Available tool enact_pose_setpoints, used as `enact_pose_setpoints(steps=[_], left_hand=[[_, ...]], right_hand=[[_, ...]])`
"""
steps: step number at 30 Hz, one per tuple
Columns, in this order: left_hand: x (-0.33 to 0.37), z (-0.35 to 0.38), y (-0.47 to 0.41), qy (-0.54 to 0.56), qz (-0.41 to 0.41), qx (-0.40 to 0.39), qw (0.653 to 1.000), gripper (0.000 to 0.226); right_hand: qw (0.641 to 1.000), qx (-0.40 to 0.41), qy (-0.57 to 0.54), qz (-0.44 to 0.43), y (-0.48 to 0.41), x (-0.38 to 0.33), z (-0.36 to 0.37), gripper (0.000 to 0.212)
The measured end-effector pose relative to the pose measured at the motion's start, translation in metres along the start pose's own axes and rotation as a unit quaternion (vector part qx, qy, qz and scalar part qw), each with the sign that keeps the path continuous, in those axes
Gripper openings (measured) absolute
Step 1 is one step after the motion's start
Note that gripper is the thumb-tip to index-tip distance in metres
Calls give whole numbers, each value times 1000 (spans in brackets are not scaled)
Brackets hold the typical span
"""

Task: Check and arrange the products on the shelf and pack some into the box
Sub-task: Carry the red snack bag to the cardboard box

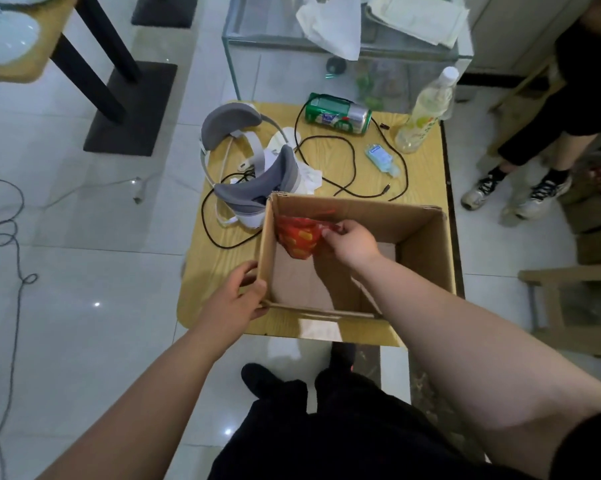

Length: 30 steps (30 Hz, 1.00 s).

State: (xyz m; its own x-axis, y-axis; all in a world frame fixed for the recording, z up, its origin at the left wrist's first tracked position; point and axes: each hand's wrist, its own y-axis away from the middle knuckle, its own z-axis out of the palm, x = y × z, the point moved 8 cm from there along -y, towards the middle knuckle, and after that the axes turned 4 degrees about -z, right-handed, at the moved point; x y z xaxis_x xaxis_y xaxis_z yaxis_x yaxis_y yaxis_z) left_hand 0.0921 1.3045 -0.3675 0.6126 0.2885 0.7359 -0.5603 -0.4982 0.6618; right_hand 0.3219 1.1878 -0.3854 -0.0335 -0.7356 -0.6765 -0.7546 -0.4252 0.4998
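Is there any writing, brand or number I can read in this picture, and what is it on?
Nothing reads clearly.
Green metal can lying on its side: blue-and-white emblem, too blurred to read.
Clear plastic bottle with a white cap: label print too blurred.
Small blue flat bottle: label too small.
Red-and-yellow snack packet: pattern only, no legible text.
Brown cardboard box: no print visible.

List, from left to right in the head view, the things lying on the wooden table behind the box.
From the left: grey headset → green can → small blue bottle → tall clear bottle.
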Motion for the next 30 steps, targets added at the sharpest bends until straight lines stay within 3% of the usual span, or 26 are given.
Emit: enact_pose_setpoints(steps=[5, 9, 11, 14, 16, 18, 20, 23, 30], left_hand=[[-5, 1, 2, 17, -6, 10, 1000, 38], [-3, 0, 11, -5, 1, 58, 998, 31], [3, -3, 17, -55, 18, 94, 994, 39], [15, -3, 30, -172, 45, 158, 971, 54], [23, 2, 45, -257, 67, 202, 943, 61], [29, 9, 68, -336, 88, 256, 902, 68], [32, 17, 98, -394, 103, 326, 853, 69], [24, 32, 145, -438, 76, 403, 800, 76], [-37, 46, 266, -427, -42, 526, 734, 77]], right_hand=[[1000, -11, 2, 9, 5, -4, 3, 29], [997, -65, 38, 16, 15, -3, 6, 61], [995, -75, 64, 0, 23, -6, 1, 71], [988, -111, 94, -45, 40, -8, -11, 65], [968, -115, 160, -155, 53, -25, -22, 52], [914, -119, 224, -318, 75, -51, -26, 48], [846, -147, 236, -455, 103, -71, -21, 61], [742, -167, 248, -601, 142, -83, 2, 75], [581, -267, 237, -731, 269, -65, 51, 83]])
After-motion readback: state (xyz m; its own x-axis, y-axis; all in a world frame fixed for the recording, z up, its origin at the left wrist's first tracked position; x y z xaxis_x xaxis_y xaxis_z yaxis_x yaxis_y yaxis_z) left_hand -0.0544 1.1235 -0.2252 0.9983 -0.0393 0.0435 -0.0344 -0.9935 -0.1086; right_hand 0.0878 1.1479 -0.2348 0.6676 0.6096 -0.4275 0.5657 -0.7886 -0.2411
